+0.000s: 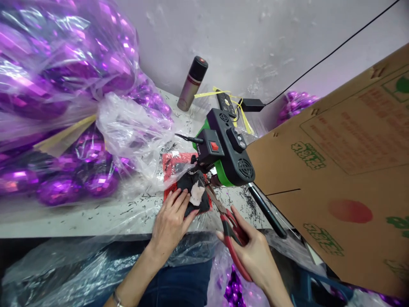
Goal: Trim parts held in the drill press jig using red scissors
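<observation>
My right hand (252, 249) is wrapped round long-nose pliers (230, 232) with red and black handles. Their jaws point up and away, reaching under the front of a black and green device (228, 147) with a red rocker switch and round vents. My left hand (171, 217) lies with its fingers stretched over a dark base (184, 183) below the device. A crumpled whitish piece (197, 194) rests on this base, beside my left fingertips. Under it is a red mat or tray (168, 164). The device partly hides the plier tips, so what they touch cannot be made out.
Plastic bags of shiny purple balls (64, 106) fill the left side. A spray can (192, 83) stands behind, near a black adapter (252, 105) and yellow ties (245, 119). A large cardboard box (338, 170) leans in at the right. Black scraps litter the white table (134, 213).
</observation>
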### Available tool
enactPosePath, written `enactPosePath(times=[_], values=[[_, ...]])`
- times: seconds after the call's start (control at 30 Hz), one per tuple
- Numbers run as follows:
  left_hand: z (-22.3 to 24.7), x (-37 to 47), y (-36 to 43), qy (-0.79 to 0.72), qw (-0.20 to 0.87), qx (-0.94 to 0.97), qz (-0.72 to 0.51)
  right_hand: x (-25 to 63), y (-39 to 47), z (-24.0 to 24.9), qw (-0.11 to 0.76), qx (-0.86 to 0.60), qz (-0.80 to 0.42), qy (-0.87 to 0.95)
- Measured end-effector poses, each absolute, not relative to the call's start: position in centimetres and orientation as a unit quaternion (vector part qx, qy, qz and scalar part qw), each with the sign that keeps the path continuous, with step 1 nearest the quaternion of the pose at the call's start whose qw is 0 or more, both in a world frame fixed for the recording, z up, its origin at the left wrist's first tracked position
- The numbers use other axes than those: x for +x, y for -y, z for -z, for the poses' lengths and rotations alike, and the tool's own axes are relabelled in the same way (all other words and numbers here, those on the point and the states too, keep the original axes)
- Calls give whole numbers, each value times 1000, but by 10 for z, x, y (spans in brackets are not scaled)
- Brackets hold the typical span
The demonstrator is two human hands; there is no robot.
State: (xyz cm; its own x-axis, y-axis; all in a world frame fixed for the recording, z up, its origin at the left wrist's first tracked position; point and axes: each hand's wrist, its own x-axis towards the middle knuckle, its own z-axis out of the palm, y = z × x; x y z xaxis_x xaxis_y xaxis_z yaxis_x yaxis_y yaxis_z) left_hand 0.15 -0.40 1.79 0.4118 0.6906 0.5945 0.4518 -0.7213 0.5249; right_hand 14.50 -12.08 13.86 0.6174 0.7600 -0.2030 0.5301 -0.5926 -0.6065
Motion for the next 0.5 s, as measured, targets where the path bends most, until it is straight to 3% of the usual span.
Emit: enactPosePath(times=[0.5], values=[[-17, 2, 5, -346, 159, 823, -422, 145, 122, -143, 249, -862, -260, 357]])
